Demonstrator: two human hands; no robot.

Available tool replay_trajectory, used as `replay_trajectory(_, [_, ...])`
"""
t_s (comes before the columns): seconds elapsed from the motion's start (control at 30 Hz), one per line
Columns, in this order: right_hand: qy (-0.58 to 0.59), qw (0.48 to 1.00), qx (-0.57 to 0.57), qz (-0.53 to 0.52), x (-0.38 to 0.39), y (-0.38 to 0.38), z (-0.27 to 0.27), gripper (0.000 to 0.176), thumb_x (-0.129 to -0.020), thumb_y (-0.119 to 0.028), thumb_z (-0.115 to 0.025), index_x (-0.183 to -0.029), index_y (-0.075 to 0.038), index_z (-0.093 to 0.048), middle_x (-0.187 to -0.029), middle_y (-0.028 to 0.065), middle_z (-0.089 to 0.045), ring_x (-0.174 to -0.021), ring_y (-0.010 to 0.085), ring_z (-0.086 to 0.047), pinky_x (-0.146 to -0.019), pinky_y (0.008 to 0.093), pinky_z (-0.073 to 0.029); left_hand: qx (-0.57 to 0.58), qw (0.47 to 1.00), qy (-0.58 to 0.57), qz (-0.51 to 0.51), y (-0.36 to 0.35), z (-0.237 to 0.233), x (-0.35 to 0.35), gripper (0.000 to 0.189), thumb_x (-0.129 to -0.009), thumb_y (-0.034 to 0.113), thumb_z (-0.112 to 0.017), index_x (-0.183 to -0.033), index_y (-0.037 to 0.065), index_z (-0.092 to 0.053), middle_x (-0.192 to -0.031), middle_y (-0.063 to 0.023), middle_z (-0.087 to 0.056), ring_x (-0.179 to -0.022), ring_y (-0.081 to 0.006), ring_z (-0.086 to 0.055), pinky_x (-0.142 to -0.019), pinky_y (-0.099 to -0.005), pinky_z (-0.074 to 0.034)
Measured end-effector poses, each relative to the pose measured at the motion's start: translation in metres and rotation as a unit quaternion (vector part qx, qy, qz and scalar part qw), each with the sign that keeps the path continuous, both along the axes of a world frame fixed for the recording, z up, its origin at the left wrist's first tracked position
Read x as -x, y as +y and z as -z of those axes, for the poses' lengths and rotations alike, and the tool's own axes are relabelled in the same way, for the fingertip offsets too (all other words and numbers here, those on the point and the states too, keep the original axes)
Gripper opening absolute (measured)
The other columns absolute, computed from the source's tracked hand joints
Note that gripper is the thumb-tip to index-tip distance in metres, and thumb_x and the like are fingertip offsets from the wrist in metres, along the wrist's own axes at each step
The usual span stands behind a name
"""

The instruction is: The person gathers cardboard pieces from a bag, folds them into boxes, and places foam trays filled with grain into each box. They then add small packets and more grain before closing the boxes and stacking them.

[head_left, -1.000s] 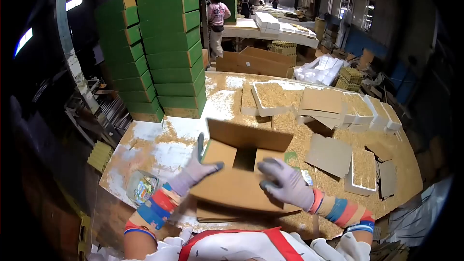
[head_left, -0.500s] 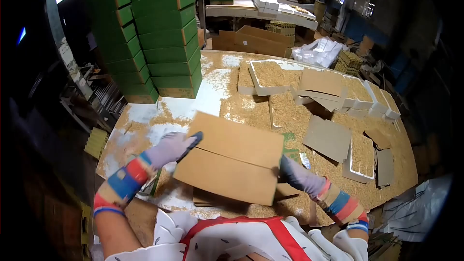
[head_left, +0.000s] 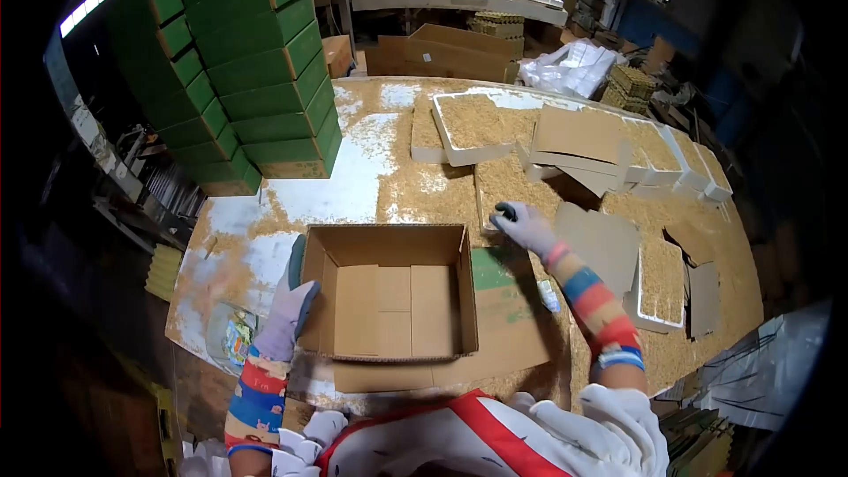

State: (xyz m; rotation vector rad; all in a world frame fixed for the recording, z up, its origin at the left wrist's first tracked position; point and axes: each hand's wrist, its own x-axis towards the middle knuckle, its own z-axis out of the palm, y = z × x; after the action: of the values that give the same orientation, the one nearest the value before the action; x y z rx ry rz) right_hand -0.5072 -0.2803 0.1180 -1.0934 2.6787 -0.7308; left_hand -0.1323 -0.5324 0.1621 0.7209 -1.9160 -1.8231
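Note:
An open-topped cardboard box (head_left: 395,300) stands upright in front of me, its inside bare. My left hand (head_left: 296,305), in a glove with dark fingertips, grips the box's left wall. To the right of the box, my right hand (head_left: 526,228) is at the front edge of a white foam tray (head_left: 481,203) filled with sawdust. Its gloved fingers are bent and apart, with the fingertips close over the tray's corner. Under and beside the box lies flat cardboard (head_left: 508,331) with a green patch.
Tall stacks of green boxes (head_left: 283,115) stand at the back left. More sawdust-filled trays (head_left: 477,124) and loose cardboard sheets (head_left: 576,134) cover the right side. Sawdust is scattered across the table (head_left: 362,155). A clear container (head_left: 231,336) sits at the left edge.
The cardboard box has been turned from its flap side to open side up and set down. My right hand has let go of it and moved forward to the foam tray.

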Motion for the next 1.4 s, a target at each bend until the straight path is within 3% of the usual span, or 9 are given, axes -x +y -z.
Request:
replay_trajectory(0.2, [0.142,0.909,-0.362,0.149,0.035,-0.113,0.096,0.050,-0.085,-0.037,-0.056,-0.126,-0.009,-0.050,-0.119,0.0143,-0.056,-0.112,0.0309,-0.055,-0.085,0.0477,-0.047,0.104,0.994,0.021,0.000,0.005,0.002,-0.016,0.077,-0.078,0.006,-0.052,-0.149,0.002,-0.022,-0.149,-0.0117,-0.033,-0.135,-0.0180,-0.032,-0.110,-0.0288,-0.026])
replay_trajectory(0.3, [0.126,0.932,-0.333,0.069,0.028,-0.093,0.129,0.051,-0.083,-0.038,-0.058,-0.125,-0.009,-0.051,-0.111,0.0111,-0.061,-0.110,0.0337,-0.057,-0.080,0.0507,-0.047,0.057,0.996,-0.058,-0.036,0.014,-0.011,-0.023,0.076,-0.078,0.010,-0.053,-0.148,0.000,-0.024,-0.149,-0.0133,-0.033,-0.135,-0.0193,-0.033,-0.111,-0.0301,-0.025])
replay_trajectory(0.4, [0.086,0.941,-0.325,-0.043,0.022,-0.094,0.091,0.054,-0.082,-0.042,-0.060,-0.123,-0.009,-0.052,-0.111,0.0127,-0.060,-0.109,0.0327,-0.056,-0.092,0.0438,-0.042,0.068,0.996,-0.052,-0.038,0.016,-0.017,-0.014,0.076,-0.078,0.010,-0.054,-0.147,0.000,-0.026,-0.147,-0.0135,-0.036,-0.134,-0.0197,-0.035,-0.110,-0.0304,-0.026])
replay_trajectory(0.6, [0.220,0.962,-0.147,-0.064,0.034,-0.211,-0.014,0.076,-0.078,-0.057,-0.061,-0.134,-0.010,-0.043,-0.130,0.0163,-0.046,-0.121,0.0341,-0.043,-0.095,0.0516,-0.038,0.057,0.994,-0.067,-0.060,0.017,-0.021,-0.004,0.076,-0.078,0.011,-0.054,-0.148,0.000,-0.025,-0.146,-0.0131,-0.038,-0.133,-0.0192,-0.036,-0.110,-0.0310,-0.027])
replay_trajectory(0.73, [0.433,0.865,-0.236,0.088,0.129,-0.324,0.090,0.065,-0.090,-0.047,-0.047,-0.143,-0.012,-0.033,-0.129,0.0190,-0.045,-0.117,0.0412,-0.043,-0.086,0.0651,-0.038,0.046,0.992,-0.058,-0.098,0.024,-0.024,-0.001,0.078,-0.077,0.008,-0.056,-0.147,-0.002,-0.024,-0.146,-0.0136,-0.037,-0.133,-0.0191,-0.036,-0.110,-0.0304,-0.026])
replay_trajectory(0.87, [0.416,0.846,-0.285,0.172,0.194,-0.343,0.153,0.055,-0.095,-0.022,-0.038,-0.148,-0.018,-0.024,-0.123,0.0215,-0.047,-0.107,0.0411,-0.046,-0.076,0.0655,-0.041,0.073,0.989,-0.089,-0.094,0.021,-0.020,-0.003,0.079,-0.077,0.006,-0.056,-0.147,-0.003,-0.022,-0.150,-0.0140,-0.030,-0.138,-0.0190,-0.028,-0.113,-0.0300,-0.020])
replay_trajectory(1.07, [0.428,0.870,-0.243,0.017,0.144,-0.270,0.063,0.055,-0.093,-0.017,-0.041,-0.146,-0.011,-0.028,-0.111,0.0163,-0.051,-0.101,0.0353,-0.048,-0.075,0.0553,-0.042,-0.019,0.995,0.004,-0.095,0.024,-0.024,-0.003,0.080,-0.076,0.006,-0.055,-0.148,-0.003,-0.021,-0.151,-0.0133,-0.030,-0.139,-0.0200,-0.026,-0.114,-0.0306,-0.019])
replay_trajectory(1.23, [0.434,0.878,-0.148,-0.140,0.048,-0.158,-0.063,0.094,-0.067,-0.027,-0.074,-0.145,-0.007,-0.027,-0.113,0.0131,-0.050,-0.102,0.0293,-0.049,-0.084,0.0406,-0.040,-0.003,0.999,0.029,-0.017,0.011,0.003,0.003,0.078,-0.076,0.006,-0.056,-0.147,-0.003,-0.023,-0.150,-0.0136,-0.031,-0.139,-0.0202,-0.028,-0.114,-0.0313,-0.020])
replay_trajectory(1.4, [0.452,0.866,0.011,-0.212,-0.087,-0.064,-0.188,0.090,-0.058,-0.022,-0.078,-0.138,-0.008,-0.039,-0.115,0.0137,-0.045,-0.104,0.0309,-0.045,-0.087,0.0410,-0.039,-0.073,0.997,0.037,0.011,0.013,0.007,0.035,0.070,-0.080,0.001,-0.055,-0.145,-0.001,-0.029,-0.140,-0.0112,-0.044,-0.127,-0.0187,-0.042,-0.107,-0.0304,-0.033])
